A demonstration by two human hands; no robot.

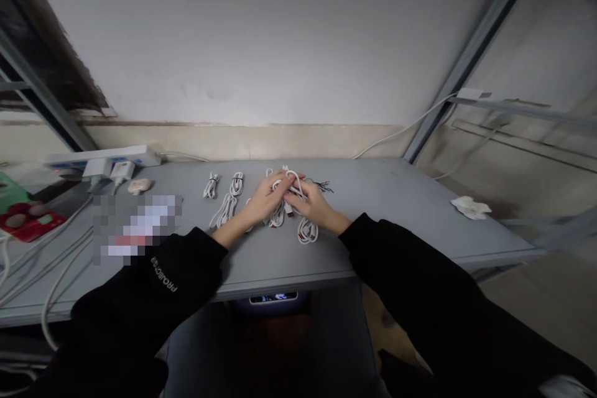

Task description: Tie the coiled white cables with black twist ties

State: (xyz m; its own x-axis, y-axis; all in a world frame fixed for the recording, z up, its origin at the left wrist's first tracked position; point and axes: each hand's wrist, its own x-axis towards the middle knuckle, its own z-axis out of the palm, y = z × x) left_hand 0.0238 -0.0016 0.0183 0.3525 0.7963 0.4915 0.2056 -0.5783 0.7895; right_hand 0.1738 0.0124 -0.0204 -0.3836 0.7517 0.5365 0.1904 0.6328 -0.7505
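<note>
Cables (308, 231) on table (396, 199), tissue (470, 206) right

place: workshop | cues: grey metal bench (396, 199), power strip (102, 157), steel frame (471, 50)

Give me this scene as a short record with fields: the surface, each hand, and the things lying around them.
surface: grey table against a pale wall
left hand: closed over a looped white cable
right hand: holds the same white cable, fingertips meeting the left hand
near the hands: coiled cables, white, lying separately on the table
behind the right hand: thin black strands, too small to identify
far left: power strip with plugs in it
far right: crumpled tissue
</note>
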